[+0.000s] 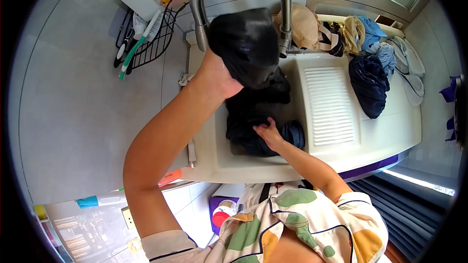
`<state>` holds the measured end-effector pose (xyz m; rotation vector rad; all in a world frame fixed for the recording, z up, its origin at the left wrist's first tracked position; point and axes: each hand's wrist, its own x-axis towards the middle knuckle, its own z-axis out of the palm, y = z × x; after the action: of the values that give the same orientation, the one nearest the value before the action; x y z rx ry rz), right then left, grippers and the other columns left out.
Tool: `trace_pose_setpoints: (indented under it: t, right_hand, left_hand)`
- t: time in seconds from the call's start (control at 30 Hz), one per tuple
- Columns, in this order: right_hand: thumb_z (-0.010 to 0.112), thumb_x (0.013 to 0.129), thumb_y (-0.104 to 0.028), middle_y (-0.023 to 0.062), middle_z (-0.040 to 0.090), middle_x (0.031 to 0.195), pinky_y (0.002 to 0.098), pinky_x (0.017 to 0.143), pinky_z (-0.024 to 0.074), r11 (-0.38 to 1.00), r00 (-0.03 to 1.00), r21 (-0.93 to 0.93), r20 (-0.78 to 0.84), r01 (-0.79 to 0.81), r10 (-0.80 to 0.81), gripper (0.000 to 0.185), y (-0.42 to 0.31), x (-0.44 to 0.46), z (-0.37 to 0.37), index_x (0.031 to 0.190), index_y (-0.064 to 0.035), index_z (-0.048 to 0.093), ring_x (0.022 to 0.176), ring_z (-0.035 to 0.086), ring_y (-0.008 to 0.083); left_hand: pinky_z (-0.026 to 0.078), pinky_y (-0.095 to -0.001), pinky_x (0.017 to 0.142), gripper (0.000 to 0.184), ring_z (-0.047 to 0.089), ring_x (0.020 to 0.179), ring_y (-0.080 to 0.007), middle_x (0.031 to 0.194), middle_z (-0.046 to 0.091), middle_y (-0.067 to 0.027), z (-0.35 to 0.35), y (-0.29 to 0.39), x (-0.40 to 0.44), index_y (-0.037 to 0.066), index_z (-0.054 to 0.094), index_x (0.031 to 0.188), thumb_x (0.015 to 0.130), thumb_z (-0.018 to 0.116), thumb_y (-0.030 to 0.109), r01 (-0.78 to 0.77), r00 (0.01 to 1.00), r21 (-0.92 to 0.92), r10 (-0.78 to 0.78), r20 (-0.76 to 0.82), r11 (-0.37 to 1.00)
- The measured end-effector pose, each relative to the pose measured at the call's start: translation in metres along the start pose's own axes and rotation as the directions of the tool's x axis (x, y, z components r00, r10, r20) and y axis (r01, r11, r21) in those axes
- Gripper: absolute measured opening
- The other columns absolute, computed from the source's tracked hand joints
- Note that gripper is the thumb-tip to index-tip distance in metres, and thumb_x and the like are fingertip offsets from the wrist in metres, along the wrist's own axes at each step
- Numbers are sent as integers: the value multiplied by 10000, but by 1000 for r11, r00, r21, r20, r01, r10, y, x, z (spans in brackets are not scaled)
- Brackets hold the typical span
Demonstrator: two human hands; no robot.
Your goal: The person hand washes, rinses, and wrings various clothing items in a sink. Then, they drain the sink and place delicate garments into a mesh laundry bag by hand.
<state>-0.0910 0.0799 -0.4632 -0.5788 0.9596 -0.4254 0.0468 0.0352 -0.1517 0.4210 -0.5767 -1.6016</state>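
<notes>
A wet, shiny black garment (251, 41) is held up by my left hand (222, 78), just in front of the faucet and above the sink basin. The cloth covers that hand's fingers, and its lower part hangs toward more black cloth in the basin. Lower down, my right hand (268, 135) rests against dark navy cloth (292, 134) in the basin, fingers apart and not closed around it. The exact kind of either garment is hard to make out.
The sink (214, 158) has a ribbed washboard (329, 104) on its right. Beyond it lie a navy bundle (369, 85), a beige bra (300, 27) and other clothes. A curved faucet (287, 14) rises behind. At left, a wire rack (163, 39) holds a brush (141, 44) and bottles.
</notes>
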Motion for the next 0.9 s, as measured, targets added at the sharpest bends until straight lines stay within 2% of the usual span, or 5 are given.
trace_pose_setpoints:
  t: [0.4,0.57,0.77,0.87,0.9]
  right_hand:
    - [446,746,-247,60,541,922,286,793,346,963,954,-87,-141,253,-264,317,-120,50,-44,971,-37,519,862,489,183]
    - [431,801,-235,196,554,842,320,710,376,548,771,-741,-66,387,-634,309,-189,10,-66,902,40,527,793,520,259]
    - [457,788,-235,229,541,751,413,657,387,-88,555,-897,343,434,-758,263,-229,-31,-29,799,16,534,738,501,382]
    - [456,781,-262,249,532,729,447,669,385,19,605,-902,273,431,-748,304,-238,-45,5,735,28,534,747,490,408]
    - [457,778,-272,257,527,723,448,673,385,118,664,-906,205,407,-719,317,-239,-47,14,718,30,534,751,491,410]
  left_hand:
    - [461,-337,692,237,547,728,-180,801,568,-55,71,81,-15,48,552,829,768,454,255,243,859,627,135,-493,740]
    - [479,-270,628,283,519,818,-129,902,536,-58,83,118,-5,16,519,975,722,492,140,699,683,597,121,-720,-393]
    - [470,-303,581,337,511,799,-159,886,533,-60,56,85,-5,93,511,1029,713,511,212,613,786,777,205,-583,-139]
    - [441,-273,658,333,513,791,-137,877,549,-58,-17,26,-11,79,531,1025,696,551,123,307,938,808,17,-345,-503]
    - [429,-254,685,301,521,781,-133,875,565,-63,-25,-6,-14,60,549,995,695,549,74,502,852,848,-68,-518,-168]
